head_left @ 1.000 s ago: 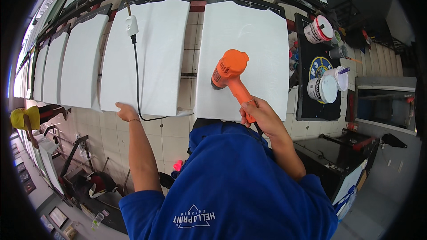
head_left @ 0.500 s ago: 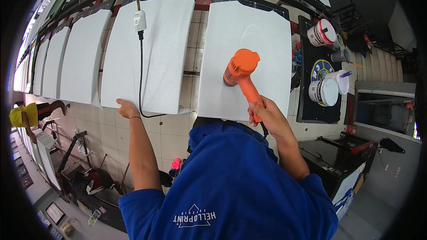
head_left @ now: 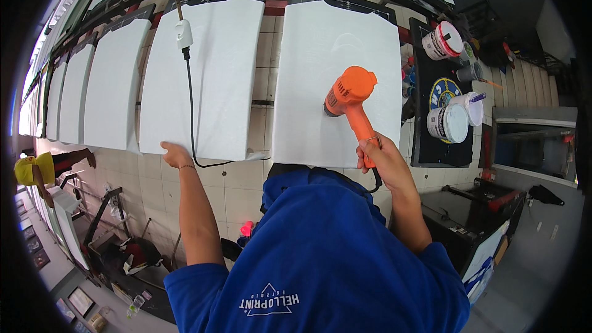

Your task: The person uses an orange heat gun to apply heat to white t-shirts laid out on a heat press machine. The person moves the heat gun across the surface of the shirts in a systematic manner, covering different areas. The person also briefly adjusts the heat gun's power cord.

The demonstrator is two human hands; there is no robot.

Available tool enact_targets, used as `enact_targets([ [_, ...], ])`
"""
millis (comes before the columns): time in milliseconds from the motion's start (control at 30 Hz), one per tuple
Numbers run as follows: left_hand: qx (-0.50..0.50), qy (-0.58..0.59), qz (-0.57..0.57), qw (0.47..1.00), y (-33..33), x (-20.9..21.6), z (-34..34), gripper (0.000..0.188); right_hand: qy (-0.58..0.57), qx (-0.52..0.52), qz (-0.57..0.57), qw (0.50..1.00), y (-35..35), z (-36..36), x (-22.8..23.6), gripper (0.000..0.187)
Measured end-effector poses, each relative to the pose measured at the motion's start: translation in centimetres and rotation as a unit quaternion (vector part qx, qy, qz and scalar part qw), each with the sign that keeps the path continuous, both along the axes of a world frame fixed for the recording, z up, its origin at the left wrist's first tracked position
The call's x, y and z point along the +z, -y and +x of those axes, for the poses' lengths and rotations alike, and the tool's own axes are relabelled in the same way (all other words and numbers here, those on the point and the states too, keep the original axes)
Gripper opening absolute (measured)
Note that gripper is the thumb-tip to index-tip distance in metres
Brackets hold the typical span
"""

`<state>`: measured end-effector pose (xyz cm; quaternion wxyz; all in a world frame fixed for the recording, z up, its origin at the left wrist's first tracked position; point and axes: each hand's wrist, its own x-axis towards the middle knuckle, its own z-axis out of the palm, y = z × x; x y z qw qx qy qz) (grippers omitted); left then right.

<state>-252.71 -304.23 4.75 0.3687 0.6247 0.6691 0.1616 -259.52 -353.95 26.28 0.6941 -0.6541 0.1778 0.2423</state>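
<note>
White cloth underlies a diagonal heat gun aimed down-left.

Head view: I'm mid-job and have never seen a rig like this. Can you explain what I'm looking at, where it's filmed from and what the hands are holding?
There's no machine here, just a person's two bare hands. A wide fisheye camera on their head looks down, so straight edges bend toward the rim and their blue shirt fills the lower middle.

The right hand holds an orange heat gun by its handle, the dark nozzle angled down over a white-covered board. I can't tell whether it touches the cloth. The left hand is at the near left corner of the neighbouring white-covered board. To the right, tubs stand on a black-covered board.
</note>
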Motion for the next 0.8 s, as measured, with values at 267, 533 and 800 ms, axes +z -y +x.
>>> enact_targets([
  [267, -0.004, 0.012, -0.009, 1.0, 0.4, 1.0, -0.1, 0.075, -0.074, 0.028, -0.005, 0.997, 1.7, -2.2, 1.8, 0.024],
  [533, -0.008, 0.023, -0.016, 1.0, 0.5, 0.8, -0.2, 0.076, 0.007, -0.035, -0.025, 0.999, 2.0, -0.1, 0.0, 0.026],
  [800, 0.005, 0.012, 0.007, 1.0, 1.0, 0.5, 0.0, 0.075, -0.062, -0.001, -0.017, 0.998, 4.7, -2.7, 1.8, 0.024],
])
